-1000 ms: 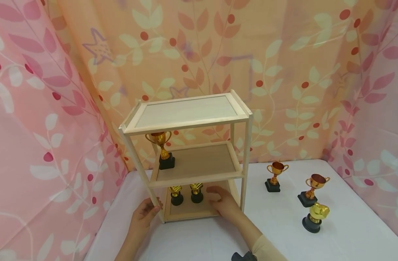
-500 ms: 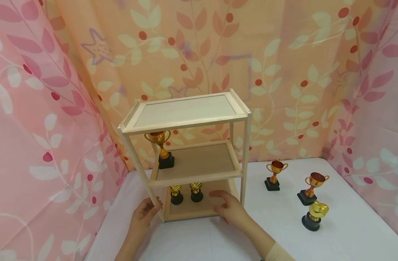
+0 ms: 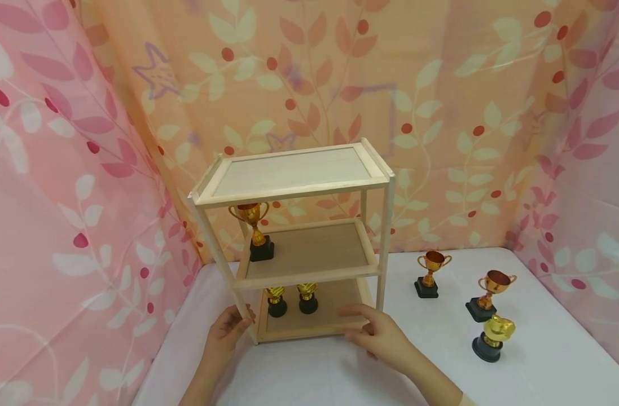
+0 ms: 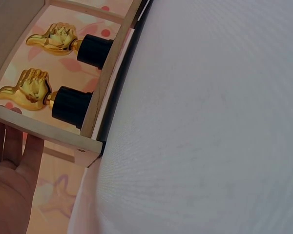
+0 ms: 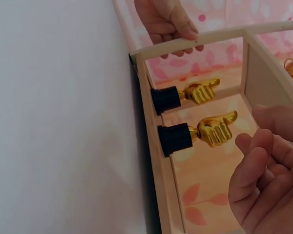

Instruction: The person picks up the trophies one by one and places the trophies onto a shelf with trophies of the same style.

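A small three-tier wooden shelf [image 3: 291,172] stands on the white-covered table. My left hand [image 3: 228,330] holds its front left post low down, thumb in front and fingers behind. Two gold thumbs-up trophies [image 5: 217,130] with black bases stand side by side on the bottom tier; the head view hides their tops behind the middle tier. At the left of the middle tier is a gold two-handled cup trophy [image 3: 259,246]. My right hand [image 3: 385,338] hovers before the bottom tier's front right, fingers loosely bent and holding nothing.
On the table to the right stand two bronze-coloured cup trophies [image 3: 427,281] [image 3: 487,298] and a gold trophy with a round black base [image 3: 487,347]. Patterned curtains [image 3: 441,113] enclose the back and both sides.
My right hand has drawn back from beside the bottom-tier trophies, toward the front right of the shelf. My left hand stays on the post, and the trophies keep their places.
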`<state>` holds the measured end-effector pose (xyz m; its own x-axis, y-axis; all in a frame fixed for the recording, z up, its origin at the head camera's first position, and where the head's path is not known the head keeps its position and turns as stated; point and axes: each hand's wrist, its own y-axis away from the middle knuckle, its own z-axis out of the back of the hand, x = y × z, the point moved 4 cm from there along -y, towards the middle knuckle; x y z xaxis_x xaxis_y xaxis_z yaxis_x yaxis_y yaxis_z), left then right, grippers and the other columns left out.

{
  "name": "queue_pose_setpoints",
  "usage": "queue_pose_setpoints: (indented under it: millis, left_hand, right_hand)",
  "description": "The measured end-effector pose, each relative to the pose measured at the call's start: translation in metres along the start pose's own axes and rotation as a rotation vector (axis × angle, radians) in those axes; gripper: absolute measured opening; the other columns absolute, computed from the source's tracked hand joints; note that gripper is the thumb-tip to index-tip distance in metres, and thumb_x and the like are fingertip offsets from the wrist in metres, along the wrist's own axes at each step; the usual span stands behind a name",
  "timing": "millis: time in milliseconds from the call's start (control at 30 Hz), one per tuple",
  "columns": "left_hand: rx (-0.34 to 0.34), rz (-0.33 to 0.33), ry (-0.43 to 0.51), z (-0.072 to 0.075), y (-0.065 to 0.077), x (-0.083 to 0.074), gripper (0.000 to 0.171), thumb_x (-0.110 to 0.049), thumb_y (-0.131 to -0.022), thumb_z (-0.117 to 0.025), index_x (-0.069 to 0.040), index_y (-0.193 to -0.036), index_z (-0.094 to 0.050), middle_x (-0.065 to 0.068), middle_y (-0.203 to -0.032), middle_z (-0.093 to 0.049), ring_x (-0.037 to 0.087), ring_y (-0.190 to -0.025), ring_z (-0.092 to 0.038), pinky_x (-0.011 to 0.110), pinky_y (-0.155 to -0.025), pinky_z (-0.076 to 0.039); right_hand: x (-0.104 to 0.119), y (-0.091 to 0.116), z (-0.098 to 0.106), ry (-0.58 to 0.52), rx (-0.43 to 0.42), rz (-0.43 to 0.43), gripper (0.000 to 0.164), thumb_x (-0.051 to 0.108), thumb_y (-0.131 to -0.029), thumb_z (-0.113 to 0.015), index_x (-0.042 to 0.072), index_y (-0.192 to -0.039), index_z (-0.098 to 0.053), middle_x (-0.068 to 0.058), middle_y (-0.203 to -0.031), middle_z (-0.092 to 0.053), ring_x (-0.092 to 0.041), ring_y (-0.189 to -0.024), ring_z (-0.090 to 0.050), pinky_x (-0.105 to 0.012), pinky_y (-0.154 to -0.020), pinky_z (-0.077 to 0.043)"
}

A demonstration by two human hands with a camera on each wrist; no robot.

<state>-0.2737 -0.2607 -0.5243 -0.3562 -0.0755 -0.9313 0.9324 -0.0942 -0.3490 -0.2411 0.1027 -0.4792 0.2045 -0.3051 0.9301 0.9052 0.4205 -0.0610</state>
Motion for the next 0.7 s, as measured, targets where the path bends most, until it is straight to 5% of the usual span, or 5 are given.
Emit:
queue_pose_setpoints:
  millis: [233, 700]
  left_hand:
    - [-0.036, 0.008, -0.02, 0.0, 0.001, -0.001, 0.035, -0.006, -0.094, -0.059, 0.011, -0.123, -0.049, 0.019, -0.109, -0.063, 0.015, -0.099, -0.064, 0.023, -0.087, -0.053]
    - [-0.012, 0.011, -0.002, 0.002, 0.0, 0.002, 0.036, -0.007, -0.095, -0.059, 0.011, -0.124, -0.047, 0.015, -0.11, -0.063, 0.014, -0.101, -0.064, 0.023, -0.088, -0.053]
  right_hand:
    - [0.0, 0.019, 0.02, -0.01, 0.01, -0.057, 0.045, 0.034, -0.088, -0.069, 0.027, -0.131, -0.055, -0.01, -0.104, -0.063, -0.008, -0.042, -0.042, -0.024, -0.037, -0.04]
    - [-0.005, 0.044, 0.068, 0.092, -0.05, -0.161, 0.039, 0.045, -0.087, -0.067, 0.031, -0.122, -0.059, -0.003, -0.062, -0.051, -0.013, -0.046, -0.049, -0.028, -0.046, -0.046]
